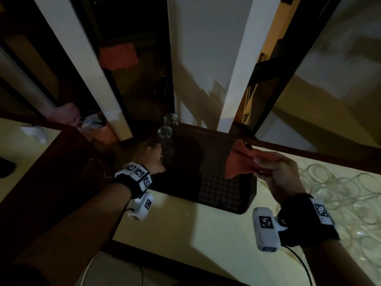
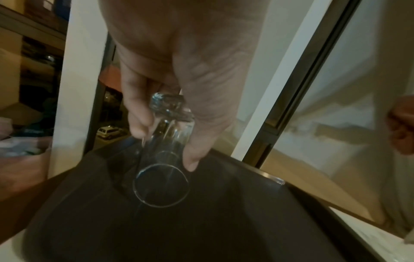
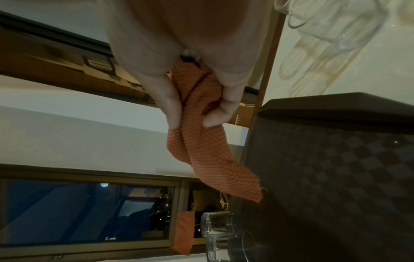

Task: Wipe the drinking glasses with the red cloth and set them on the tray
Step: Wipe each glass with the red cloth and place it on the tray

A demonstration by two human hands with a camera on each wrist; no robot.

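The left hand (image 2: 179,74) holds a clear cylindrical drinking glass (image 2: 164,156) between thumb and fingers over the far-left corner of the dark, checker-patterned rectangular tray (image 1: 224,195); the glass's long axis runs away from the palm, its open rim pointing down toward the tray floor and its thick base up by the palm. Two more clear glasses (image 1: 168,125) stand just beyond it at the tray's far-left corner. The right hand (image 1: 276,174) pinches the bunched red waffle-weave cloth (image 1: 241,162) between thumb and fingers above the tray's right side, its loose end hanging free.
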